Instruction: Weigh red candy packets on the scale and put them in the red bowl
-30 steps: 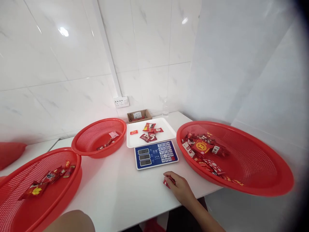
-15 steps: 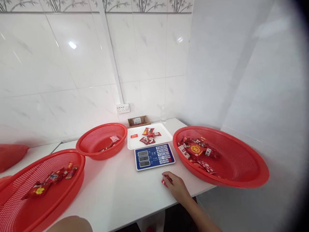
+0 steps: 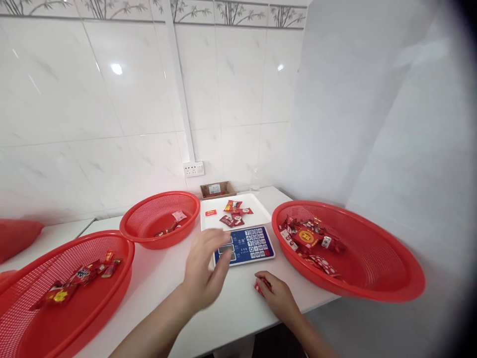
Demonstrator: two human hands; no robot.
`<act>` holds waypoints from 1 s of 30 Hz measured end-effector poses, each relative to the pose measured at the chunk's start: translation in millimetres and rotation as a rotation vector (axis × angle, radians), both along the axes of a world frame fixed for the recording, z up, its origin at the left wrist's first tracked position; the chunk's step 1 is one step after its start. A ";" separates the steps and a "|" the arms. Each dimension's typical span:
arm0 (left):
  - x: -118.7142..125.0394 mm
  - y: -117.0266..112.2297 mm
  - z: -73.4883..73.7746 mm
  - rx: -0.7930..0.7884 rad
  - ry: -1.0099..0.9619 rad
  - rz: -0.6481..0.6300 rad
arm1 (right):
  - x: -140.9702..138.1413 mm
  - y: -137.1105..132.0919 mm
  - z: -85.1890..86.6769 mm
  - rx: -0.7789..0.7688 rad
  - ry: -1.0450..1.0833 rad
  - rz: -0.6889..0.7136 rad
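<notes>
My left hand point(image 3: 206, 268) is raised in front of the blue-faced weighing scale point(image 3: 244, 243), its fingers apart and holding nothing; it covers the left part of the displays. Low over the table, just in front of the scale, my right hand point(image 3: 278, 297) is closed around a small red wrapped candy point(image 3: 262, 286), mostly hidden by the fingers. Several red candy packets point(image 3: 233, 205) lie in a loose group on the scale's white tray point(image 3: 257, 203), with a small red packet point(image 3: 210, 213) apart at the left.
A large red basket point(image 3: 391, 248) of wrapped candies stands at the right, overhanging the table edge. Two more red baskets, a rear one point(image 3: 137, 219) and a front one point(image 3: 80, 323), hold a few packets at the left. Behind the tray sits a cardboard box point(image 3: 227, 191).
My left hand has come up from the lower left edge to in front of the scale, fingers spread. My right hand stays in front of the scale with the candy. The view has shifted slightly.
</notes>
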State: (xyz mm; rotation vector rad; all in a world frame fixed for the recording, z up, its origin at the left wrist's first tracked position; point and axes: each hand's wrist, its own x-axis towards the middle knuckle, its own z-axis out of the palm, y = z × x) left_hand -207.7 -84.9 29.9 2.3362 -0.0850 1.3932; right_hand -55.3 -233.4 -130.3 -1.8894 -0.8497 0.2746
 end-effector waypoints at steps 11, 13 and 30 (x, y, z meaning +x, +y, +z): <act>129.5 98.7 -37.1 0.073 0.791 0.081 | 5.8 -2.9 -8.9 -0.051 0.068 -0.001; 140.7 105.4 -36.7 0.100 0.853 0.061 | 5.8 -2.6 -11.4 -0.056 0.078 0.009; 150.9 109.8 -26.8 -0.167 0.920 -0.054 | 23.6 17.4 10.5 -0.022 0.482 0.148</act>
